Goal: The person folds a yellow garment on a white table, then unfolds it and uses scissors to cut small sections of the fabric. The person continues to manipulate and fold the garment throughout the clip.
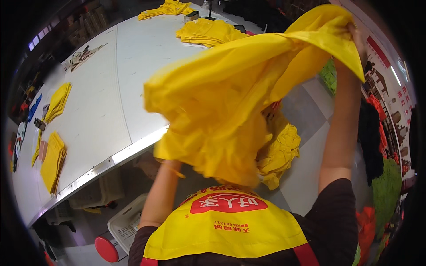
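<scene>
I hold a large yellow cloth garment (222, 102) up in the air in front of me. My right hand (355, 33) is raised high at the upper right and grips its top edge. My left hand is hidden under the hanging cloth; only the left forearm (162, 190) shows, rising into the fabric. The cloth is blurred and billows between both arms. A yellow vest with a red patch (226, 221) covers my chest.
A long white table (111, 88) runs to the left, with stacks of folded yellow cloth (206, 31) (53, 159) (57, 102). A heap of yellow garments (282, 153) lies on the floor below. White baskets (124, 221) and a red stool (106, 249) stand under the table edge. Dark and green clothes (377, 146) hang right.
</scene>
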Motion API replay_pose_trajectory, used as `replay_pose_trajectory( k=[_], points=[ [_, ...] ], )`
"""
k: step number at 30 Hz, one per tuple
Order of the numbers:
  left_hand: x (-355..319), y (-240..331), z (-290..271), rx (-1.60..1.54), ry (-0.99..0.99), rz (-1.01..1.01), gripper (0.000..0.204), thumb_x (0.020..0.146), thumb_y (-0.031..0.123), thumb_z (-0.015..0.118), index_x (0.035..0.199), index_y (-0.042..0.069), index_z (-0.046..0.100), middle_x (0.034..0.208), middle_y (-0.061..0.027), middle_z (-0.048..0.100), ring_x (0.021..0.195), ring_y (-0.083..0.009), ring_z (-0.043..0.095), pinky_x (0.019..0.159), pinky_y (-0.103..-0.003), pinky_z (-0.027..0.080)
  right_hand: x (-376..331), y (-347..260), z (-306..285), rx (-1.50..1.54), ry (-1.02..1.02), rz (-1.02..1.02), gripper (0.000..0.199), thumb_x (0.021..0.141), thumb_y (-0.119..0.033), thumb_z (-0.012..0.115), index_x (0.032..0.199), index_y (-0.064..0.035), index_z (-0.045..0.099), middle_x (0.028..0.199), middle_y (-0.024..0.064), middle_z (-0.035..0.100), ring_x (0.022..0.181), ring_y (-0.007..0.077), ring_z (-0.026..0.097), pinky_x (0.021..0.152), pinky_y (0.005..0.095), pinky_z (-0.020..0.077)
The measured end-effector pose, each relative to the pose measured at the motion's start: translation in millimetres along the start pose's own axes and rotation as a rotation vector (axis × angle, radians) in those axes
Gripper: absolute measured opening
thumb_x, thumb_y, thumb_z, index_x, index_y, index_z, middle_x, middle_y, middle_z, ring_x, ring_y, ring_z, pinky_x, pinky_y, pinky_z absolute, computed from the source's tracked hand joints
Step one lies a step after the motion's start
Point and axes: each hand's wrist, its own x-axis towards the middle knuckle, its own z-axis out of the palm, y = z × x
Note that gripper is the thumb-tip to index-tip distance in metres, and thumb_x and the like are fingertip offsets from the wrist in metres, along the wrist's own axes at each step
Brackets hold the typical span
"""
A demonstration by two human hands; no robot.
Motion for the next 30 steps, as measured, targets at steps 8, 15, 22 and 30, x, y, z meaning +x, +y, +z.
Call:
replay_pose_trajectory(
  k=[8,15,22,30],
  points=[
    [-32.4,141.8,-181.1,0.220,0.425,0.333,0.097,0.056,0.045,0.078,0.133,0.006,0.035,0.137,-0.0149,0.037,0.128,-0.0285,0.033,0.103,-0.041,0.027,12.0,-22.3,-17.2,1.326,-0.454,0.282,0.037,0.094,-0.028,0.041,0.118,-0.0020,0.051,0.110,0.0121,0.058,0.096,0.0214,0.057,0.082,0.0354,0.0469],
    [21.5,134.2,-180.0,0.179,0.470,0.334,0.095,0.057,0.045,0.077,0.133,0.006,0.036,0.137,-0.0139,0.037,0.128,-0.0272,0.034,0.103,-0.040,0.028,-105.8,-156.6,115.8,0.919,-0.345,0.452,0.039,0.088,-0.026,0.047,0.118,-0.0019,0.050,0.111,0.0126,0.057,0.101,0.0215,0.054,0.091,0.0360,0.0420],
    [-59.6,-6.9,-142.2,-0.245,0.330,-0.223,0.092,0.058,0.045,0.076,0.133,0.006,0.037,0.137,-0.0130,0.037,0.128,-0.0259,0.034,0.102,-0.039,0.029,-123.8,-157.3,132.2,1.018,-0.634,1.050,0.041,0.084,-0.021,0.052,0.119,-0.0006,0.048,0.114,0.0129,0.056,0.105,0.0221,0.054,0.096,0.0343,0.0403],
    [-234.3,-39.5,-126.7,-1.149,0.042,-0.301,0.090,0.060,0.045,0.075,0.133,0.007,0.038,0.138,-0.0119,0.037,0.128,-0.0244,0.035,0.102,-0.038,0.029,-77.7,-139.3,135.7,1.312,-0.635,1.164,0.032,0.086,-0.020,0.053,0.109,0.0014,0.055,0.103,0.0117,0.061,0.092,0.0219,0.060,0.080,0.0331,0.0507]
  ],
)
